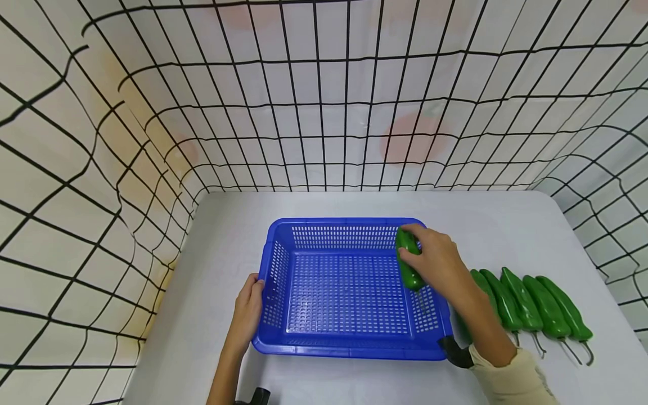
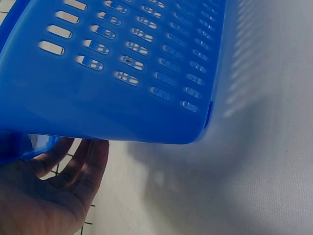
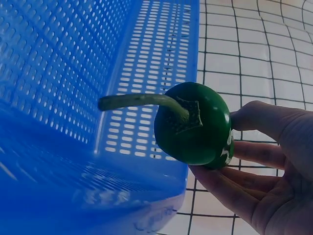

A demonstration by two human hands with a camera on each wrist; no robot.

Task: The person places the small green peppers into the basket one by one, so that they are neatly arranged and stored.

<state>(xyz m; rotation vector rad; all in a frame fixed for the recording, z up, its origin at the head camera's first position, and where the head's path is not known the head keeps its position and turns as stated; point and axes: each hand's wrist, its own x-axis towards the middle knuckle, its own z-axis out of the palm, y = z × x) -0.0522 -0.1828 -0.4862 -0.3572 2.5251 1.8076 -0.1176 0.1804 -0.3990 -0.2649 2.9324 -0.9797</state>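
A blue plastic basket (image 1: pixel 349 292) with slotted walls stands on the white table, its inside bare in the middle. My left hand (image 1: pixel 249 301) grips the rim at the basket's left side; in the left wrist view its fingers (image 2: pixel 90 169) bend up under the rim. My right hand (image 1: pixel 437 256) pinches a long green pepper (image 1: pixel 406 261) between thumb and fingers, over the basket's right wall. From the right wrist view, the pepper's stem (image 3: pixel 142 101) points in over the basket.
Several green peppers (image 1: pixel 549 309) lie side by side on the table (image 1: pixel 536 225) to the right of the basket, partly behind my right forearm. Black wire mesh (image 1: pixel 349 107) rises at the back and both sides. A black object (image 1: pixel 259 395) shows beside my left wrist.
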